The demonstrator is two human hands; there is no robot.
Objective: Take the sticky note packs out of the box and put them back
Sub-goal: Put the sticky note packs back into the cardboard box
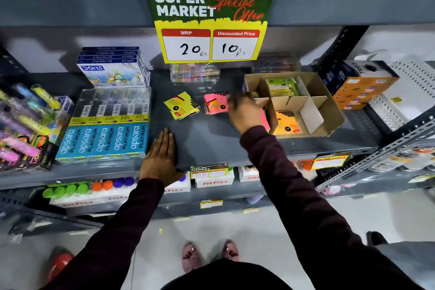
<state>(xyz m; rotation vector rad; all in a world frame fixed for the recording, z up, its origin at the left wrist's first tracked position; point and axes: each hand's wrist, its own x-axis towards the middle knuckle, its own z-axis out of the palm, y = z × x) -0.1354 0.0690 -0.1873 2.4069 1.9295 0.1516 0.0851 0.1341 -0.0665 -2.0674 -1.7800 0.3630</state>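
A divided cardboard box (330,103) sits on the grey shelf (207,143), right of centre. It holds an orange sticky note pack (287,123) at the front and green packs (281,87) at the back. On the shelf to its left lie yellow packs (181,106) and pink packs (215,104). My right hand (244,113) hovers between the pink packs and the box's left wall. Its fingers are blurred, and a pink pack (265,120) shows under its palm. Palm down, my left hand (161,158) rests flat on the shelf's front edge and holds nothing.
Blue pencil boxes (103,141) and a stack of crayon boxes (113,70) stand to the left. Clear cases (195,73) are at the back. An orange carton (362,87) is right of the box. A price sign (209,28) hangs from the shelf above.
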